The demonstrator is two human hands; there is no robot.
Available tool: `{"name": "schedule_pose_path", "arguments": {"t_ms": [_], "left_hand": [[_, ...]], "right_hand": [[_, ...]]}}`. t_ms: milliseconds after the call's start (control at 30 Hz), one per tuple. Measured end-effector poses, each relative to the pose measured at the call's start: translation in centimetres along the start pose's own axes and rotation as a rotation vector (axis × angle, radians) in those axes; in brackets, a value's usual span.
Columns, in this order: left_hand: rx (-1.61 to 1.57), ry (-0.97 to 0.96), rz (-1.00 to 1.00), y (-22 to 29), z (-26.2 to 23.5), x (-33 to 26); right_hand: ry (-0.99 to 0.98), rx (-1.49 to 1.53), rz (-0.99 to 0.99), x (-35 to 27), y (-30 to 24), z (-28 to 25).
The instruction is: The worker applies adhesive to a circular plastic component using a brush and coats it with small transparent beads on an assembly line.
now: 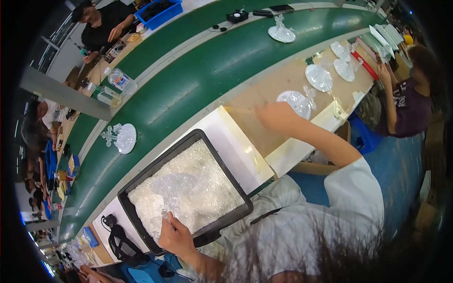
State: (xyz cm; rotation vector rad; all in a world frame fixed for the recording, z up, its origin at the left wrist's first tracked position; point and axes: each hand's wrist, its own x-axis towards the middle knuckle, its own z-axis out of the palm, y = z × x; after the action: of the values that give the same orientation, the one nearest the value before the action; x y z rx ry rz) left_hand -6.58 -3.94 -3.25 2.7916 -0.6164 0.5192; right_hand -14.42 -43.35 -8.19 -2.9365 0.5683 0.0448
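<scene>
My left hand (175,234) is shut on the stem of a clear plastic piece with a round top (172,185). It holds the piece over a black tray (141,181) filled with small clear plastic bits. My right hand (275,116) is stretched out over the tan worktop (276,82), beside a clear plastic disc (295,101). That hand is blurred, so its fingers and any contact with the disc are unclear. A white board (236,146) lies between the tray and the worktop.
A green conveyor belt (198,75) runs past the tray, carrying clear discs (125,137) (281,33). Several more discs (319,77) lie on the worktop. A person in a dark shirt (408,101) works at the right, another (101,23) at top left. Bottles (120,80) and a blue bin (160,12) stand beyond the belt.
</scene>
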Motion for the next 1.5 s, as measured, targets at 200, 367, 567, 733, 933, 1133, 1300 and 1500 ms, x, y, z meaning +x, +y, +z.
{"name": "schedule_pose_path", "arguments": {"t_ms": [200,367,567,733,933,1133,1300,1500], "left_hand": [[-0.019,-0.103,0.008,-1.1,-0.4,1.6],[-0.028,0.104,0.101,-2.0,1.2,2.2],[0.233,0.426,0.447,-2.3,2.7,0.6],[0.277,0.579,0.536,-2.0,2.8,0.0],[0.253,0.606,0.503,-3.7,2.8,-0.8],[-0.039,0.573,0.197,-3.6,3.3,-1.1],[-0.154,0.560,0.195,-3.7,3.2,-0.9],[-0.361,0.499,0.069,-3.5,3.5,-1.2]], "right_hand": [[-0.174,-0.215,-0.071,0.5,2.2,1.3],[0.123,0.131,-0.186,-1.5,-1.7,-3.4],[-0.011,0.710,-0.175,-2.5,-7.7,-3.7],[-0.124,0.975,-0.258,-3.2,-12.0,-1.7],[-0.259,0.930,-0.475,-2.5,-13.4,-1.8],[-0.305,1.283,-0.232,-2.3,-14.2,-1.1],[-0.145,1.337,-0.203,-1.6,-14.1,0.1],[-0.129,1.538,-0.057,-1.5,-14.4,-0.7]]}}
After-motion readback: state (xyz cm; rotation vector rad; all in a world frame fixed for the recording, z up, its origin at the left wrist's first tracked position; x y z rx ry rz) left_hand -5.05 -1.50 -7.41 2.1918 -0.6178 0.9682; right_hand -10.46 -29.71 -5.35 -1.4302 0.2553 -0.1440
